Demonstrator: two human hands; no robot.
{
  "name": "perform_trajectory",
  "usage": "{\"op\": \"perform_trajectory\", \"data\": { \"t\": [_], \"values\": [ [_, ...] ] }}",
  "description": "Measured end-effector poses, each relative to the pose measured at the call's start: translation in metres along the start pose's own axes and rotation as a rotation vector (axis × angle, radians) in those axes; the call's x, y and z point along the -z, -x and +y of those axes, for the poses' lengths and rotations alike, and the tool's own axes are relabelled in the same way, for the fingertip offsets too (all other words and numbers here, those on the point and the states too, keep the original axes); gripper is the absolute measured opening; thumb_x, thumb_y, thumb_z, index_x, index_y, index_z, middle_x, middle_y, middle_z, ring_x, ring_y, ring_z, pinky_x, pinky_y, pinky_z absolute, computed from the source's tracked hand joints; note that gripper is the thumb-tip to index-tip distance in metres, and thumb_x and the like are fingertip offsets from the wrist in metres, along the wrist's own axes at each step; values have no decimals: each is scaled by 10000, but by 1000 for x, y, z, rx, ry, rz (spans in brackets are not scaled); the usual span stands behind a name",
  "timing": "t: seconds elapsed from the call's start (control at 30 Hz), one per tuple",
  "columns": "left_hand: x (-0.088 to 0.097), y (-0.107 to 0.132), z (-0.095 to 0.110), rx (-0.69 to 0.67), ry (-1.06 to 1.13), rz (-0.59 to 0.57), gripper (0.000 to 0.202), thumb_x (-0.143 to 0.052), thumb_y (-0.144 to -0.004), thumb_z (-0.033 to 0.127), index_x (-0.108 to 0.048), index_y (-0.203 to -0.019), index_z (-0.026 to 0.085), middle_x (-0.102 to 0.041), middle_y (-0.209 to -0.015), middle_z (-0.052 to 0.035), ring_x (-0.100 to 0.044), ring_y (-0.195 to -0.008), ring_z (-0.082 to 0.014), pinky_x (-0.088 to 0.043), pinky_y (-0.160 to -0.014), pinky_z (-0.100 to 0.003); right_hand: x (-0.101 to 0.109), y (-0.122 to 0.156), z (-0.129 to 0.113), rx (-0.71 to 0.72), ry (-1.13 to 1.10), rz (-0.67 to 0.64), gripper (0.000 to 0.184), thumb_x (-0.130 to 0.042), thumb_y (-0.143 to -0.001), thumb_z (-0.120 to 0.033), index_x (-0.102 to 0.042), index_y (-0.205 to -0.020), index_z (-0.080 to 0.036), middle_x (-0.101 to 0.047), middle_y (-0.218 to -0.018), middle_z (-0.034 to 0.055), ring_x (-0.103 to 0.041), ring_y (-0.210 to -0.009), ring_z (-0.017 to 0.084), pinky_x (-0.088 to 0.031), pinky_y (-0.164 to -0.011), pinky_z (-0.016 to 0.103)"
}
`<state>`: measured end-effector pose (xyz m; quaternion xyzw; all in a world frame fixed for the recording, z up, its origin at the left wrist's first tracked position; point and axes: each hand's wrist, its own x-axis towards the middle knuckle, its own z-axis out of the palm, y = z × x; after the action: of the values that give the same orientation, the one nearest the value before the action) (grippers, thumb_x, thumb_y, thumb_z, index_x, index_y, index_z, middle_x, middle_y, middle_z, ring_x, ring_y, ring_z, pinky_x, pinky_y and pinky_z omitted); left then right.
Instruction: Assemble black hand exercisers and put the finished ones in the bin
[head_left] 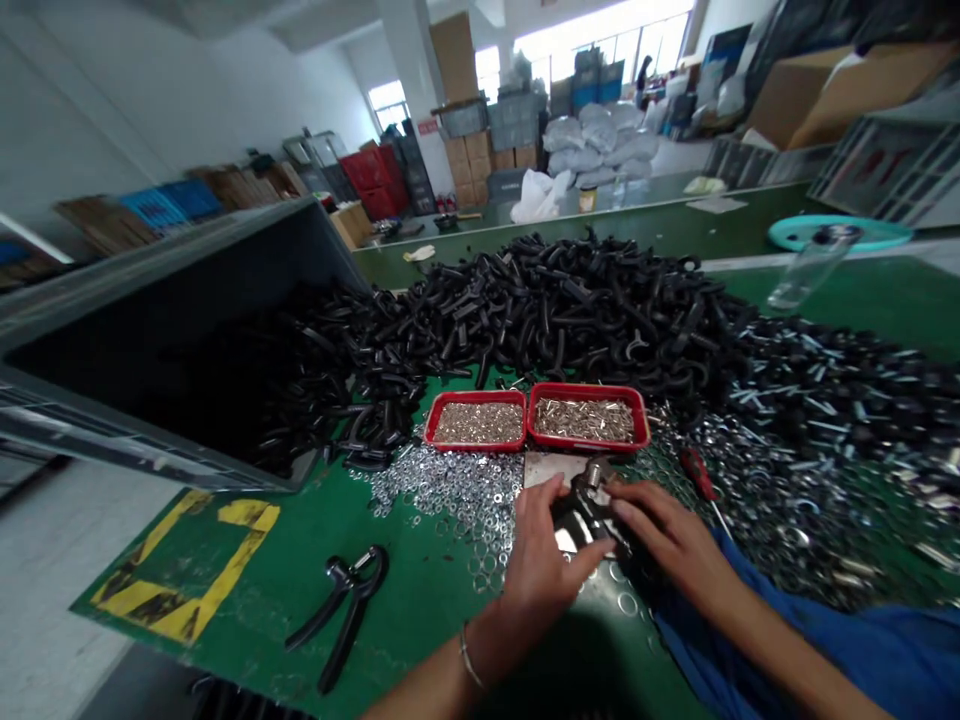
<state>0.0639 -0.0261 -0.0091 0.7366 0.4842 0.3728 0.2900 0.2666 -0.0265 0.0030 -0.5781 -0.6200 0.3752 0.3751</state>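
My left hand (pixel 541 555) and my right hand (pixel 666 535) meet over a small black curved part (pixel 587 508) with a metal end, and both grip it just in front of two red trays. The left red tray (pixel 474 424) and the right red tray (pixel 587 418) hold small metal pieces. Loose silver washers (pixel 450 488) lie scattered on the green table left of my hands. A thin bracelet circles my left wrist. A blue cloth (pixel 825 640) lies under my right forearm.
A big heap of black curved parts (pixel 570 310) fills the table behind the trays and spills from a tipped grey bin (pixel 150 330). An assembled black hand grip (pixel 346 600) lies front left. A red-handled screwdriver (pixel 701 478), a clear bottle (pixel 806 268) and a teal lid (pixel 840 232) sit to the right.
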Motion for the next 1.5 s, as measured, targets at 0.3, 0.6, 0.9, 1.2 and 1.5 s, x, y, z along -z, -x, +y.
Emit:
{"op": "perform_trajectory", "data": {
  "t": [0.3, 0.6, 0.9, 1.2, 1.5],
  "values": [
    [64, -115, -33, -99, -156, 113, 440, -535, -959, 326, -421, -1372, 226, -510, -1339, -132, -516, -1257, -240, -426, -1095, -452, -15, -10, 4, 7, -370, 100, 266, -719, -808, -458, -722, -1001, -275, -706, -1087, 48, -628, -1092, 264, -474, -997, 390],
    [73, -288, -100, 325, -380, 137, 552, -681, -698, 16, -537, -1229, 57, -635, -1184, -215, -610, -1174, -277, -447, -1002, -350, -19, -11, -12, -128, -318, 302, 360, -493, -923, -578, -665, -960, -264, -669, -909, 43, -621, -825, 227, -525, -718, 328],
    [95, -242, -76, 210, 292, 87, 577, -593, -823, 160, -404, -1365, 216, -668, -1114, -57, -683, -949, -164, -551, -853, -318, -22, -24, 10, -208, -285, 140, 386, -505, -924, -575, -555, -788, -217, -532, -693, -19, -524, -658, 157, -427, -605, 265],
    [7, -29, -13, 595, 710, -302, 502, -424, -927, 635, -528, -1018, 153, -591, -534, 17, -517, -430, -114, -373, -443, -201, -36, -14, 0, -6, 88, 53, 312, -447, -978, -470, -513, -793, -228, -567, -703, 2, -556, -679, 191, -389, -649, 298],
    [4, -19, 3, 460, 506, -316, 490, -320, -969, 624, -512, -958, 174, -485, -441, 69, -452, -379, -114, -338, -410, -206, -32, 0, -13, 61, 159, 7, 275, -443, -997, -413, -449, -783, -241, -546, -684, -13, -557, -650, 181, -379, -630, 280]
  ]
}}
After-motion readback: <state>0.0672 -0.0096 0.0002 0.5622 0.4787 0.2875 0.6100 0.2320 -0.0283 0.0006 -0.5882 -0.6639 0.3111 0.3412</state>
